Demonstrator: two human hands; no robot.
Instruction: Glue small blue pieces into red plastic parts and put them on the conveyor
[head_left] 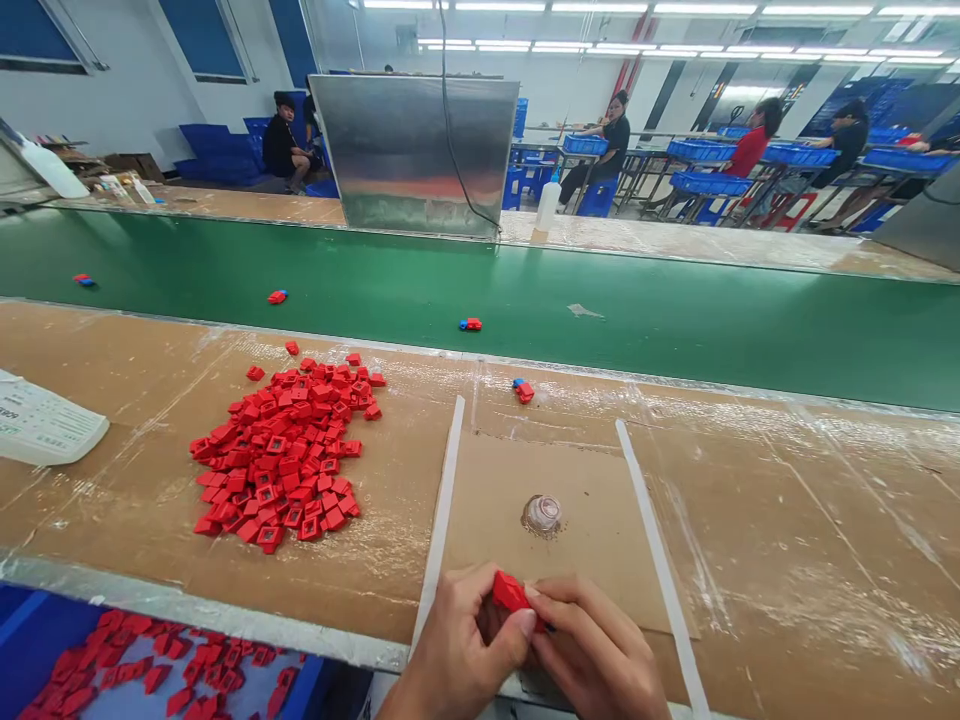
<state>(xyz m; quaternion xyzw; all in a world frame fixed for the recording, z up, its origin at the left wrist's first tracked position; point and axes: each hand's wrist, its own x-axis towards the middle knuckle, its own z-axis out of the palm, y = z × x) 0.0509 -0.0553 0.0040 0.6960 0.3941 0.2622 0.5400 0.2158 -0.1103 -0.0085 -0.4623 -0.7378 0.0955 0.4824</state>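
Observation:
A small red plastic piece (511, 592) is pinched between my two hands near the front edge of the table. My left hand (465, 640) grips it from the left with thumb and forefinger. The fingertips of my right hand (592, 640) press against its right end, where a dark bit shows; whether that is a second part I cannot tell. Just beyond my hands, a round whitish knob (543, 515) sits on a cardboard sheet (487, 480). Left of them lies a heap of red plastic pieces (289, 450).
Red-and-blue pieces (471, 324) lie on the green conveyor belt (360, 280), and another red-and-blue piece (523, 390) rests on the table before it. A blue bin (300, 690) with red parts stands lower left. Beyond the belt are a metal panel (420, 150), a white bottle (548, 203) and several seated people.

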